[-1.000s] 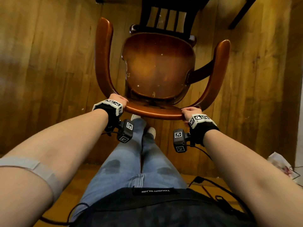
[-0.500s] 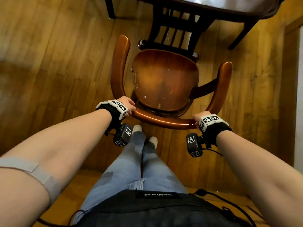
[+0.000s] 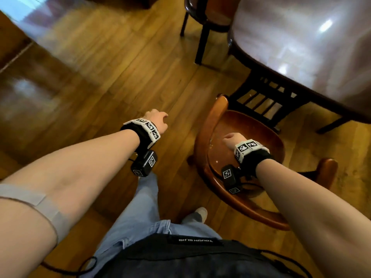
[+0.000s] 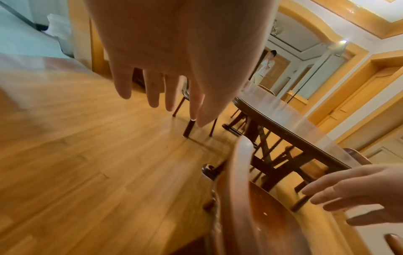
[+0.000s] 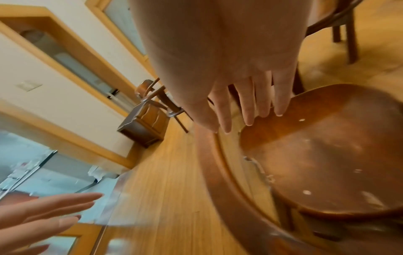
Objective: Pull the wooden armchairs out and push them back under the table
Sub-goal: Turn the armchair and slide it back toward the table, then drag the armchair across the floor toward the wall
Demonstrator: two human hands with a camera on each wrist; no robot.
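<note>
Both hands [image 3: 158, 121] [image 3: 230, 138] free; armchair [image 3: 251, 137] part-under table [image 3: 301, 47].

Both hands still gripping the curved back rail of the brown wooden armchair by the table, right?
No. Neither hand holds the brown wooden armchair. The left wrist view shows the left hand open over the floor, fingers straight, and the right wrist view shows the right hand open above the seat. The armchair does stand by the glossy dark-edged table.
</note>
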